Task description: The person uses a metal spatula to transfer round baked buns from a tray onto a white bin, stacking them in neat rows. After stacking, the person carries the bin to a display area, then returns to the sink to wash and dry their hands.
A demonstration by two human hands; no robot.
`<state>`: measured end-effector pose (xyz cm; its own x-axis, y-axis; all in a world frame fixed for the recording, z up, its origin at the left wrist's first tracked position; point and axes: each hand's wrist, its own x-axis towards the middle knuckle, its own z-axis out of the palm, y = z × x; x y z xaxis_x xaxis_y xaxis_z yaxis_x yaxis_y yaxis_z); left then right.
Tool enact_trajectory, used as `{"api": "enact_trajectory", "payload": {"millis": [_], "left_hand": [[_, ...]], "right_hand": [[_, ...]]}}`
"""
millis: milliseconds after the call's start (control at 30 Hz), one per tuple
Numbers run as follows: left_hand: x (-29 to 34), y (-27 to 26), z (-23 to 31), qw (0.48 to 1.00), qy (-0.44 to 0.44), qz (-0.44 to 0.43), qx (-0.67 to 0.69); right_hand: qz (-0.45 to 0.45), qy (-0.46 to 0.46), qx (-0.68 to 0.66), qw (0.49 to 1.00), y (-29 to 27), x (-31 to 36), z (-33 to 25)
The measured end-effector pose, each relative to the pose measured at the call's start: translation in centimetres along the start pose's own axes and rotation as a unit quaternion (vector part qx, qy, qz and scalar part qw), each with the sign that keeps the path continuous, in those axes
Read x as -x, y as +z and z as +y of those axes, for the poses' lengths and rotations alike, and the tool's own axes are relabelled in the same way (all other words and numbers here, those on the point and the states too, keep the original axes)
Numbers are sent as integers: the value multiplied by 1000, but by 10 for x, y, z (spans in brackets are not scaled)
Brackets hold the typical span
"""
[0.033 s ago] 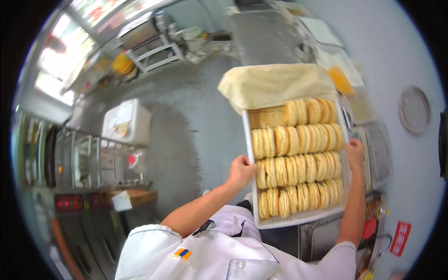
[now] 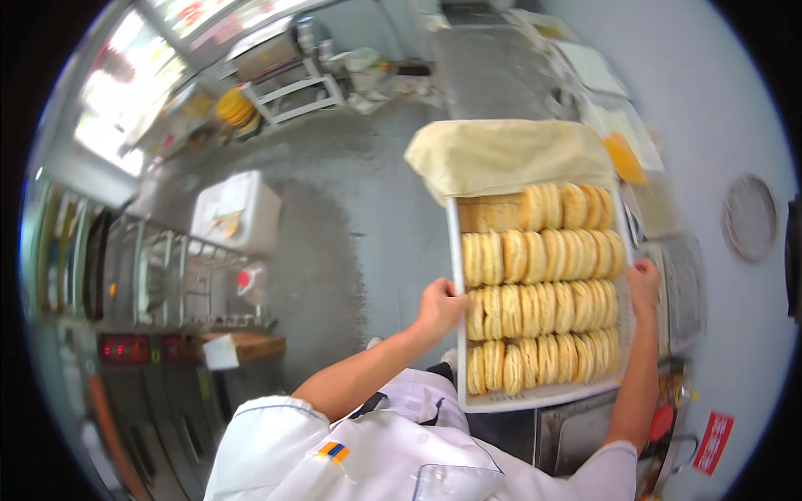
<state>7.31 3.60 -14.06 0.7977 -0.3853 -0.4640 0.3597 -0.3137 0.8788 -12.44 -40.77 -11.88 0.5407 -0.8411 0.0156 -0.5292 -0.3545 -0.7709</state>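
Between my hands is a white plastic tray [image 2: 459, 367], carried in front of my body. Several rows of round, pale golden flatbreads [image 2: 543, 309] stand on edge in it, packed side by side. A cream cloth [image 2: 518, 154] is folded back over the tray's far end, and a bare patch of the tan tray bottom [image 2: 489, 213] shows at the far left. My left hand [image 2: 440, 309] is closed on the left rim. On the right rim my right hand [image 2: 642, 285] is closed too, its fingertips partly hidden.
A metal worktable [image 2: 493, 75] stands ahead, with containers along the right wall. To the left are a white bin [image 2: 238, 213], a metal rack [image 2: 184, 275] and a wooden board [image 2: 251, 349]. A machine on a white stand [image 2: 292, 100] sits at the far left. Grey floor [image 2: 384, 225] lies between.
The view has shifted slightly, so most things sit a little further right in it. Both hands keep their hold on the tray, and the flatbreads stay in their rows.
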Motion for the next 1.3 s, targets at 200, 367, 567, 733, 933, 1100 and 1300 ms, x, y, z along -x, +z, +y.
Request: {"api": "enact_trajectory", "payload": {"millis": [200, 367, 567, 733, 933, 1100, 1300], "left_hand": [[6, 7, 10, 996, 43, 66, -39], [17, 8, 23, 992, 50, 90, -68], [28, 11, 28, 986, 96, 117, -67], [52, 17, 35, 975, 99, 184, -79], [77, 35, 25, 959, 160, 224, -71], [90, 62, 7, 948, 176, 266, -9], [110, 95, -10, 914, 168, 370, -7]], "right_hand": [[8, -15, -54, 998, 8, -24, 43], [-7, -52, -95, 994, 16, -40, 53], [-47, -60, -142, 987, 19, -48, 49], [-54, -93, -143, 984, 26, -47, 39], [-94, -155, -189, 965, 39, -60, 28], [-146, -229, -261, 926, 51, -78, 26], [-177, -246, -236, 923, 58, -97, -3]]}}
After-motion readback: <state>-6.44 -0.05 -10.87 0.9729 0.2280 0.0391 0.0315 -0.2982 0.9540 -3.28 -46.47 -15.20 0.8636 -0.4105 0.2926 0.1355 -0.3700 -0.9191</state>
